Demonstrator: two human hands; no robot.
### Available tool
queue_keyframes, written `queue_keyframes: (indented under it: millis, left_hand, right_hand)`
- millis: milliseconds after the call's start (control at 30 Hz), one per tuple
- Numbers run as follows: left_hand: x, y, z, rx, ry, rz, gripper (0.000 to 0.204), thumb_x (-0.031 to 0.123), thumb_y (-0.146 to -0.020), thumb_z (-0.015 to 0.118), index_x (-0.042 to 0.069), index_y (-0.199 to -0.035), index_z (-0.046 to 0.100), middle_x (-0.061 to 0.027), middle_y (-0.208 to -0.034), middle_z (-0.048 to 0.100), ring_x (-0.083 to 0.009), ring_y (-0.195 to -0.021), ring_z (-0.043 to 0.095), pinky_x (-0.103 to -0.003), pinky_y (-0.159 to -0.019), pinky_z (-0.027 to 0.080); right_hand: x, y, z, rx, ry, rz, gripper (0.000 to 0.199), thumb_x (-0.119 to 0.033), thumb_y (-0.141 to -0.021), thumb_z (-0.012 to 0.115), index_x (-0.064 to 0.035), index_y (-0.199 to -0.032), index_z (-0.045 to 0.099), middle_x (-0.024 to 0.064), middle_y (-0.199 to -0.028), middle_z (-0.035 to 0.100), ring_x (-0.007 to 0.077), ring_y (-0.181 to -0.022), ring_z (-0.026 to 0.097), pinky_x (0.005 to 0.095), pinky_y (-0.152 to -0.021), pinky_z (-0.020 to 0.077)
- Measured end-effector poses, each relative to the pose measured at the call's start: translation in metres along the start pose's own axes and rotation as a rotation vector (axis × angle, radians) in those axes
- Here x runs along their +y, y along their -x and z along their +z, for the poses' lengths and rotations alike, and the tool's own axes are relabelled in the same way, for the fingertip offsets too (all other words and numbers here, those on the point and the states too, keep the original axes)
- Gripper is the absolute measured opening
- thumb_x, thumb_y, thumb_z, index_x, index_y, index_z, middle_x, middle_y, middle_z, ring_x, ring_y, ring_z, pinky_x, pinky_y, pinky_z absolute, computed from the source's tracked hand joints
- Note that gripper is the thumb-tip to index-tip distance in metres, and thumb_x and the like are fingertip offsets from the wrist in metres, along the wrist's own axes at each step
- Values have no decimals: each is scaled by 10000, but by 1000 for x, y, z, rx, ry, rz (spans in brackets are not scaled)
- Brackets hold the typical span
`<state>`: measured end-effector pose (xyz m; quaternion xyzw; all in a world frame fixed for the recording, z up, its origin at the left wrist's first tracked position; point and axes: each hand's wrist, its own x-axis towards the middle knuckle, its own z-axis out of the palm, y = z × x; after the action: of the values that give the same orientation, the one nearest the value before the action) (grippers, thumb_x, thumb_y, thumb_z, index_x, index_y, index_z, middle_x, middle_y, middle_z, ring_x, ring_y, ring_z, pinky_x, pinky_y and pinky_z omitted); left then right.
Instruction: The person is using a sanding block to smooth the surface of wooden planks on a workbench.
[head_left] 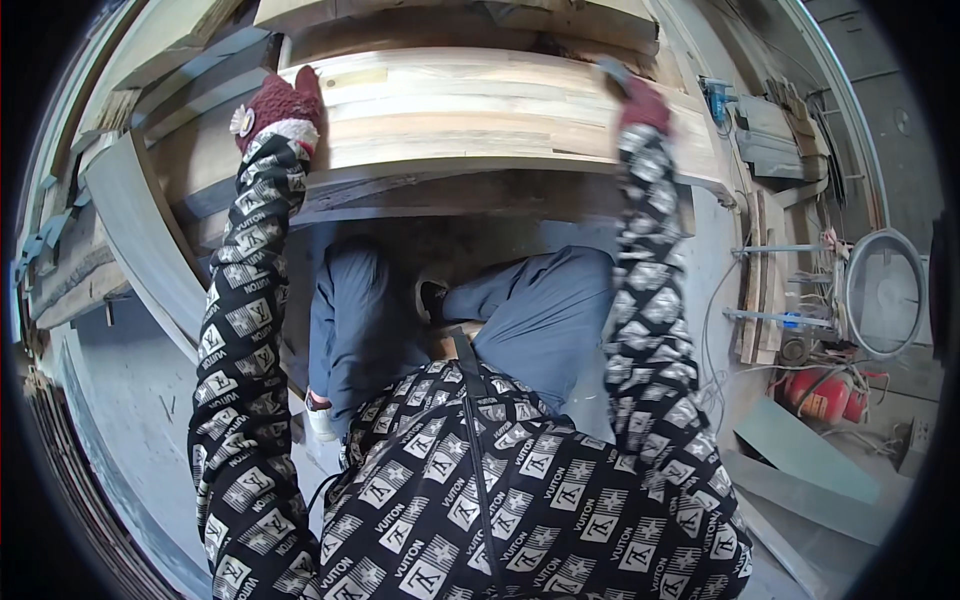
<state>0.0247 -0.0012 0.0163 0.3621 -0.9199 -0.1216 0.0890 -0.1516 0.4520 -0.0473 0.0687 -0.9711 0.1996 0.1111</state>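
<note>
A wide, pale laminated wood board (450,105) lies crosswise in front of me, its strips running left to right. My left hand (283,105), in a dark red knitted glove with a white cuff and a flower-like ornament, rests at the board's left end, thumb and fingers apart. Over the right part of the board is my right hand (643,108), in a matching glove and smeared by motion. A small grey thing (612,72) shows at its fingers, closed about it; its kind is too blurred to tell.
Rough timber (560,25) lies beyond the board. A curved grey panel (140,220) leans at left. On the right are a blue tool (716,100), a round-framed stand (886,293), a red tank (815,395) and loose cables. My legs are bent below the board.
</note>
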Motion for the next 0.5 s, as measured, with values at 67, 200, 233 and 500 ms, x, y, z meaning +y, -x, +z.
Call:
queue_keyframes:
  millis: [67,200,233,500]
  left_hand:
    - [3,2,-1,-2,6,12,582,512,-928,391,35,-1229,530,-249,-1159,599,-422,-1112,548,-483,-986,393]
    - [7,3,2,-9,13,29,588,516,-927,389,36,-1237,525,-250,-1170,594,-422,-1120,544,-481,-991,391]
    - [5,3,4,-8,14,23,589,517,-927,388,37,-1239,524,-250,-1172,593,-422,-1122,543,-480,-992,390]
    - [7,2,-2,-16,13,14,601,525,-926,385,39,-1255,515,-252,-1194,583,-422,-1138,535,-477,-1000,386]
  right_hand:
    - [-88,12,26,22,-47,-229,335,-130,-881,554,-227,-1190,637,75,-1186,635,278,-1158,559,368,-1037,389]
    - [-217,63,58,-1,-169,-565,310,-163,-880,554,-233,-1168,647,39,-1182,640,253,-1157,560,403,-1027,398]
    - [-229,71,53,-46,-161,-609,305,-171,-880,554,-235,-1163,649,30,-1181,642,247,-1157,560,412,-1024,400]
    - [36,-3,-42,51,-225,-191,324,-188,-939,544,-150,-1257,598,124,-1193,634,257,-1130,576,314,-1008,404]
